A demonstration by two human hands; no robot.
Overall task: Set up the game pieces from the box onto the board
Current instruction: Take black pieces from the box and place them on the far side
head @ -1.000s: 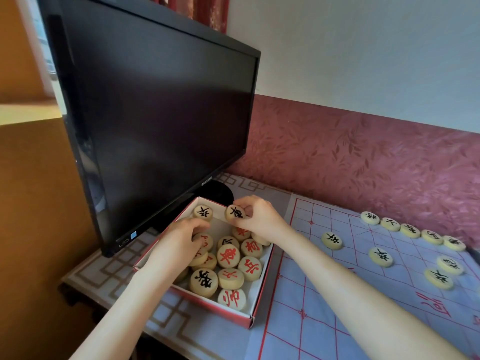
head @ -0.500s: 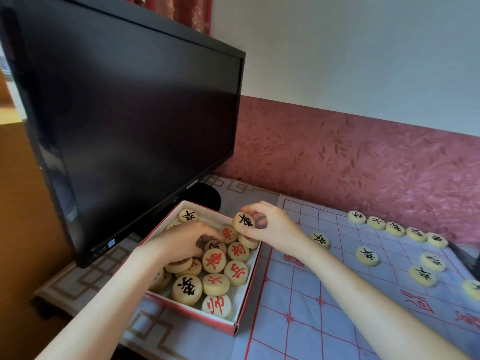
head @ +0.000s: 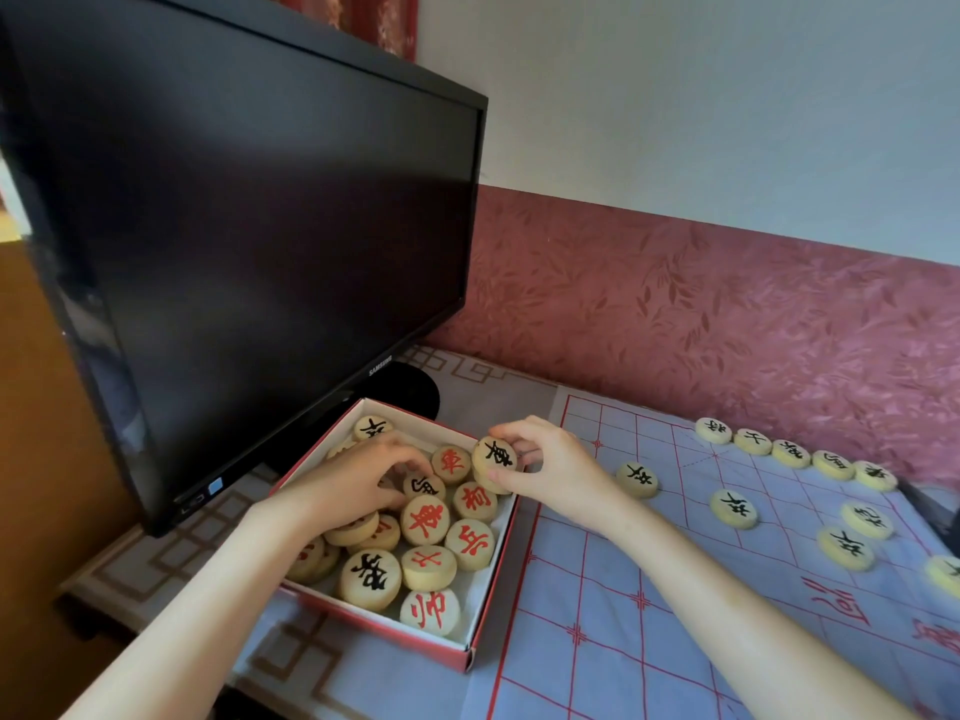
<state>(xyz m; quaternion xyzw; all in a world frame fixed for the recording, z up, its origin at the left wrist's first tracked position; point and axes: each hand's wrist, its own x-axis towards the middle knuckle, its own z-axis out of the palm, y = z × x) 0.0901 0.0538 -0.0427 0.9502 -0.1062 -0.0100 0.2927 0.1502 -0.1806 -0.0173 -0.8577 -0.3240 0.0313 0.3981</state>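
Note:
A red-rimmed box (head: pixel 470 652) sits left of the paper board (head: pixel 649 605) and holds several round wooden pieces with red or black characters. My right hand (head: pixel 550 470) pinches a black-marked piece (head: pixel 493 458), tilted, above the box's right wall. My left hand (head: pixel 353 480) reaches into the box with its fingertips closing around another black-marked piece (head: pixel 423 485) among the rest. Several black pieces lie on the board, with a row (head: pixel 789 452) along its far edge.
A large black monitor (head: pixel 234 252) stands directly behind the box, its round base (head: pixel 415 392) touching the box's far corner. A red patterned wall (head: pixel 727 314) bounds the table at the back. A dark object (head: pixel 935 511) sits at the right edge.
My right hand has lifted its black piece rightward to the box's right wall. My left hand has slid deeper into the box toward another piece. The view has shifted left.

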